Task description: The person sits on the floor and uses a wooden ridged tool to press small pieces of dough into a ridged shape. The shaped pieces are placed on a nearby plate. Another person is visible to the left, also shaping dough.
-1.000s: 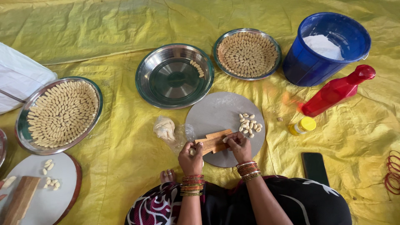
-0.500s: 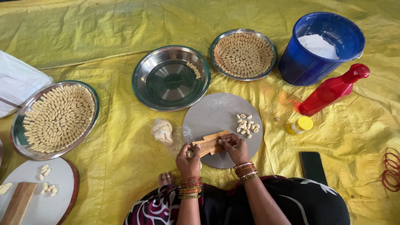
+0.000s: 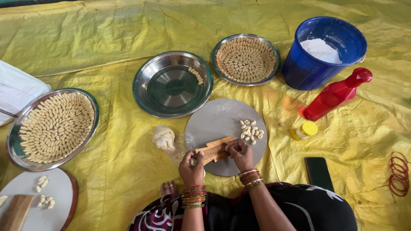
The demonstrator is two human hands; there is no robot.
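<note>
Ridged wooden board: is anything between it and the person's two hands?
Nothing visible. The left hand grips one end of the ridged wooden board, the right hand presses on its other end, over the round grey board.

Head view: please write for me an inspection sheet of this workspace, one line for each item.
Surface: yellow sheet on the floor, wrinkled.
Job's things: ridged wooden board on a round grey board; small dough pieces beside it; dough lump in clear plastic.
Clutter: two steel plates full of shaped pieces, one nearly empty plate, blue bucket with white powder, red bottle, yellow-capped jar, dark phone, red bangles.
Hands: left hand grips the wooden board's end; right hand presses on it.
Cables: nothing seen.
Surroundings: second grey board at lower left.
</note>
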